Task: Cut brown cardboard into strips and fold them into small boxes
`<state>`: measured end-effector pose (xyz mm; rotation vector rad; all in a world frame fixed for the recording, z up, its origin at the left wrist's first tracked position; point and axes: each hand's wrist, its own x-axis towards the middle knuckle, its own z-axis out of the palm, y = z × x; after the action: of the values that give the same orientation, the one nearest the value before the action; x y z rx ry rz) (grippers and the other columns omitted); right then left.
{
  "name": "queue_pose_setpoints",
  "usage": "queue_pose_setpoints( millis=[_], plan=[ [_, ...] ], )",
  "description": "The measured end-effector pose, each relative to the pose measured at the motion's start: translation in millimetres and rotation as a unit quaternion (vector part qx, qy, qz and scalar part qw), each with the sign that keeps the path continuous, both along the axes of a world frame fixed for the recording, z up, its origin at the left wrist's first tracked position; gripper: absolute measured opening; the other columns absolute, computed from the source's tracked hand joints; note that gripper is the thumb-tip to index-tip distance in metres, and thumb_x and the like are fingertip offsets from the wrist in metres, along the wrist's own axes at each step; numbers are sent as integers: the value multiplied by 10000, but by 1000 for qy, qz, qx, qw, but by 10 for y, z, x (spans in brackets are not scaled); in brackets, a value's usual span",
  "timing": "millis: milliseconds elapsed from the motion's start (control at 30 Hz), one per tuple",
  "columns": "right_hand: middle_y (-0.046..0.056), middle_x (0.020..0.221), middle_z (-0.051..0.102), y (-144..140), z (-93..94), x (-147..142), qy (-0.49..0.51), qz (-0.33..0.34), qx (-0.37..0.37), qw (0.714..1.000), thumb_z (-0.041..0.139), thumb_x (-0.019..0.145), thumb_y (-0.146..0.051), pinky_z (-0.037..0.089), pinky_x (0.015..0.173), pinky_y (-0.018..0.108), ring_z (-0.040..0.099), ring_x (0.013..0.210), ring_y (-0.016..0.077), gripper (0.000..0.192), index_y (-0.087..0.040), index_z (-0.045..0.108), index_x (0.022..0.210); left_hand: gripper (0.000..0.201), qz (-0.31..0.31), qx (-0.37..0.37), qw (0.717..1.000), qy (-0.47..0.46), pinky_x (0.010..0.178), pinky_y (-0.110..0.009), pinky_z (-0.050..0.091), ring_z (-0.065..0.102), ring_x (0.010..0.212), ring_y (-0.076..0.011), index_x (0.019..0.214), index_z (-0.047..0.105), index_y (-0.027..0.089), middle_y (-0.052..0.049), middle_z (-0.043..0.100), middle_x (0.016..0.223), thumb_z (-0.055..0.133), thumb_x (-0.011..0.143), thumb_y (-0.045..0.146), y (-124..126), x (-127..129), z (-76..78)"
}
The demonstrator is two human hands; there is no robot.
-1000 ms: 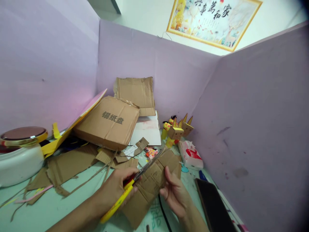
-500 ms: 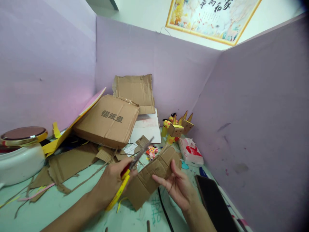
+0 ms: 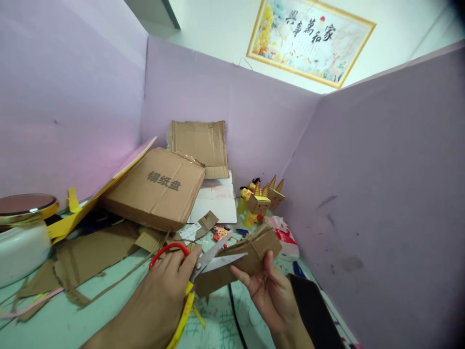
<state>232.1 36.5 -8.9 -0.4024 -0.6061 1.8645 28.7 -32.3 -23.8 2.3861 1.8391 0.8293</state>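
Note:
My left hand (image 3: pixel 158 291) is closed around a pair of scissors (image 3: pixel 207 261) with one red handle loop and yellow wrapping on the other. Their blades are spread and point right, over the near face of a folded brown cardboard piece (image 3: pixel 216 282). I cannot tell whether a blade touches the card. That piece is held at its right end by my right hand (image 3: pixel 271 293), thumb on the near side; some of its fingers are hidden. Beyond the card, a small patterned packet (image 3: pixel 220 233) lies among cardboard scraps (image 3: pixel 208 221).
A flat cardboard box (image 3: pixel 156 189) leans at the back left, near a white pot (image 3: pixel 23 254). Cardboard figures with spikes (image 3: pixel 258 204) stand at the back right, behind a tissue pack (image 3: pixel 286 237). A dark phone-like slab (image 3: pixel 314 310) lies right. Purple panels (image 3: pixel 232 102) enclose the table.
The scissors have gone from closed to spread and swung down to the right across the cardboard. The cardboard has tilted, showing its face more narrowly. The camera view has shifted a little.

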Motion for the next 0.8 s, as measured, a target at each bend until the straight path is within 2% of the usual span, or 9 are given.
queue_pose_setpoints(
  millis=[133,267,400,567,800],
  plan=[
    [-5,1067,683,-11,-29,-8,-32,11,22,999,605,791,-356,550,746,433,638,943,201,442,-377,482,1216,500,-7,-45,999,-9,892,-408,419,497,1057,-247,1354,293,226,-118,539,1134,386,863,217,48,-43,6],
    [18,1035,696,-30,-35,-25,-43,18,26,999,630,770,-357,542,748,437,645,921,214,471,-348,491,1220,487,-18,-37,999,-9,870,-395,424,508,1029,-243,1349,303,221,-113,561,1099,390,871,237,79,-84,-42],
    [20,1002,708,-43,-43,-31,-25,27,21,999,652,756,-333,548,734,452,653,903,228,490,-341,493,1219,466,-33,-25,999,4,810,-332,449,549,951,-212,1316,332,238,-87,590,1038,390,858,175,94,-110,-95],
    [3,1012,704,-39,-49,-23,-14,37,20,999,641,769,-310,563,706,437,654,908,227,486,-365,479,1224,603,-24,0,997,77,753,-342,459,556,896,-220,1332,284,184,-95,586,991,332,760,-3,130,-118,-124],
    [12,998,709,-33,-61,-13,-15,29,24,999,625,782,-311,565,719,447,658,895,222,437,-336,509,1203,533,-17,-6,991,134,661,-307,460,574,795,-210,1257,381,165,-78,600,887,352,751,0,121,-105,-60]
  ],
)
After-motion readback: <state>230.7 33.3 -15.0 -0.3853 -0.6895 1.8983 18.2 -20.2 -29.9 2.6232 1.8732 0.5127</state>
